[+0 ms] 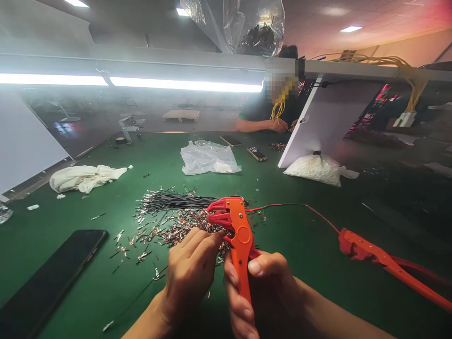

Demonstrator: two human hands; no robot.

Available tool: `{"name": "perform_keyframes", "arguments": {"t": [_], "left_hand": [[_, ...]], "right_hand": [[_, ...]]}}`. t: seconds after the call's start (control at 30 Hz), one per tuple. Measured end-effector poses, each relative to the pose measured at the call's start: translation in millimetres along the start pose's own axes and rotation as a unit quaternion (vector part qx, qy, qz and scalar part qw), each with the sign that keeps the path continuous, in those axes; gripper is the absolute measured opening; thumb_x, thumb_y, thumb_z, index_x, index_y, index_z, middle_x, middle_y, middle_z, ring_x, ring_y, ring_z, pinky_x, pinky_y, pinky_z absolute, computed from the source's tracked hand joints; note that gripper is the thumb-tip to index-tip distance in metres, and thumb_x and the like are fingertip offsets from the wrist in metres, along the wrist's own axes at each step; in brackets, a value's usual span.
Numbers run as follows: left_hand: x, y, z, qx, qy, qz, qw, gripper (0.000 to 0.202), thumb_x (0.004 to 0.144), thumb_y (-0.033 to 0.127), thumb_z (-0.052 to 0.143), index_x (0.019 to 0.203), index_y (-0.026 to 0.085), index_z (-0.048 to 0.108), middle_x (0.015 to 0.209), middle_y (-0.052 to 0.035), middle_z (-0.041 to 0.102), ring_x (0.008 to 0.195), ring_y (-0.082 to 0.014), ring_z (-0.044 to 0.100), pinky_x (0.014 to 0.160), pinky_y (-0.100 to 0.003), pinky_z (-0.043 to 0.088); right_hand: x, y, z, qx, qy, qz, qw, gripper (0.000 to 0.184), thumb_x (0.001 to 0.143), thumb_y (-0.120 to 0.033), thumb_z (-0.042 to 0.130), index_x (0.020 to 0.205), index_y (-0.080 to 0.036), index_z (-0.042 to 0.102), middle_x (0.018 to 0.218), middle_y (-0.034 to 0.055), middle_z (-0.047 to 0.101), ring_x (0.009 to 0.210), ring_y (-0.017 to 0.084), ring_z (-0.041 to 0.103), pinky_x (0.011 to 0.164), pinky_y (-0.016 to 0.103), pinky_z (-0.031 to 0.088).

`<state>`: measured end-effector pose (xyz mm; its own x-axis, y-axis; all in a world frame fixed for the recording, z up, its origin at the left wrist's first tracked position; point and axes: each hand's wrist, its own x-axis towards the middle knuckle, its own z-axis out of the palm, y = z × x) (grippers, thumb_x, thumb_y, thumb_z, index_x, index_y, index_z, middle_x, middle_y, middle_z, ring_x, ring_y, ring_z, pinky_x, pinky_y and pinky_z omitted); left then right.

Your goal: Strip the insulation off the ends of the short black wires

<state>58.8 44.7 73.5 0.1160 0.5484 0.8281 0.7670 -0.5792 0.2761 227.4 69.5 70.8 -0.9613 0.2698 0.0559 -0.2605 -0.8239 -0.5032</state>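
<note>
Behind the left hand [190, 270], wire stripper [235, 230] jaws' contents hidden

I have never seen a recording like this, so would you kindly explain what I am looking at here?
There is no machine: the one picture comes from a camera worn on a person's head, looking down at their own two bare hands over a green work table. The right hand grips the handles of an orange plastic wire-stripping tool. The left hand holds its fingertips at the tool's jaws, where something thin may be pinched; I cannot tell. Behind lie a bundle of thin black wires and a scatter of small metal terminals. A second orange tool lies to the right, a black phone to the left. Another person works across the table.
</note>
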Motion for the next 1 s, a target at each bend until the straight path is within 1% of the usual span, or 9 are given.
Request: {"name": "perform_keyframes", "arguments": {"t": [0.13,0.23,0.3,0.43,0.63,0.77,0.83,0.93,1.0], "left_hand": [[0.5,2.2,2.3,-0.017,0.001,0.004,1.0,0.02,0.088,0.001,0.055,0.096,0.018,0.06,0.071,-0.0003,0.066,0.062,-0.0112,0.057,0.06,-0.024,0.047],[0.2,3.9,4.0,-0.03,0.001,-0.004,1.0,0.021,0.086,-0.002,0.055,0.093,0.018,0.059,0.069,0.0006,0.064,0.061,-0.0107,0.055,0.061,-0.023,0.046],[-0.1,5.3,4.3,-0.033,0.002,-0.012,0.999,0.021,0.086,-0.003,0.055,0.091,0.017,0.058,0.07,0.0006,0.063,0.062,-0.0106,0.055,0.061,-0.022,0.046],[0.5,9.4,4.3,-0.035,0.002,-0.036,0.999,0.018,0.088,0.0,0.054,0.087,0.018,0.057,0.07,0.0008,0.063,0.062,-0.0099,0.056,0.059,-0.02,0.046],[0.2,11.7,7.2,-0.042,-0.005,-0.088,0.995,0.019,0.091,0.007,0.05,0.077,0.02,0.054,0.063,0.0037,0.057,0.055,-0.0084,0.055,0.053,-0.018,0.044],[-2.5,9.4,8.5,-0.044,-0.012,-0.106,0.993,0.017,0.092,0.008,0.05,0.081,0.02,0.057,0.065,0.0042,0.062,0.055,-0.0079,0.058,0.053,-0.017,0.046],[-4.4,7.9,9.0,-0.043,-0.019,-0.113,0.993,0.014,0.092,0.01,0.051,0.087,0.02,0.059,0.069,0.0035,0.067,0.057,-0.0081,0.061,0.054,-0.017,0.047],[-7.1,5.5,10.0,-0.04,-0.036,-0.129,0.99,0.012,0.093,0.011,0.051,0.09,0.019,0.06,0.073,0.0023,0.069,0.058,-0.0089,0.064,0.055,-0.017,0.049],[-8.3,3.9,10.8,-0.038,-0.045,-0.139,0.988,0.012,0.092,0.012,0.051,0.089,0.019,0.06,0.073,0.0019,0.069,0.06,-0.0095,0.065,0.057,-0.018,0.05]], "right_hand": [[-0.3,3.8,-1.0,-0.005,0.004,-0.01,1.0,0.035,0.081,-0.052,0.053,0.083,-0.018,0.049,0.053,-0.0039,0.055,0.041,0.012,0.055,0.045,0.025,0.047],[-0.9,7.7,0.1,0.004,0.029,-0.039,0.999,0.04,0.086,-0.058,0.049,0.083,-0.018,0.049,0.052,-0.0059,0.052,0.036,0.009,0.05,0.042,0.022,0.046],[-1.2,9.6,0.3,0.012,0.044,-0.044,0.998,0.043,0.088,-0.061,0.046,0.084,-0.018,0.049,0.051,-0.0059,0.052,0.035,0.009,0.05,0.041,0.021,0.046],[-0.2,12.4,-4.8,0.024,0.022,-0.024,0.999,0.046,0.088,-0.065,0.044,0.083,-0.019,0.046,0.051,-0.0056,0.053,0.036,0.01,0.052,0.041,0.022,0.047],[3.0,18.6,-18.2,0.014,0.042,-0.037,0.998,0.047,0.092,-0.068,0.033,0.079,-0.023,0.037,0.046,-0.0096,0.049,0.024,0.007,0.035,0.031,0.022,0.044],[5.1,22.2,-21.7,-0.005,0.06,-0.042,0.997,0.053,0.091,-0.073,0.029,0.078,-0.022,0.041,0.043,-0.0058,0.052,0.026,0.012,0.046,0.031,0.023,0.044],[5.8,23.0,-21.8,-0.008,0.086,-0.049,0.995,0.058,0.09,-0.074,0.028,0.076,-0.02,0.044,0.042,-0.0025,0.055,0.03,0.014,0.053,0.036,0.026,0.049],[5.9,22.6,-21.0,-0.002,0.108,-0.062,0.992,0.061,0.092,-0.071,0.029,0.073,-0.017,0.049,0.043,0.0018,0.058,0.038,0.017,0.062,0.047,0.032,0.057],[5.5,21.3,-20.4,0.01,0.104,-0.061,0.993,0.058,0.092,-0.069,0.034,0.073,-0.016,0.051,0.044,0.002,0.059,0.038,0.017,0.062,0.045,0.03,0.056]]}}
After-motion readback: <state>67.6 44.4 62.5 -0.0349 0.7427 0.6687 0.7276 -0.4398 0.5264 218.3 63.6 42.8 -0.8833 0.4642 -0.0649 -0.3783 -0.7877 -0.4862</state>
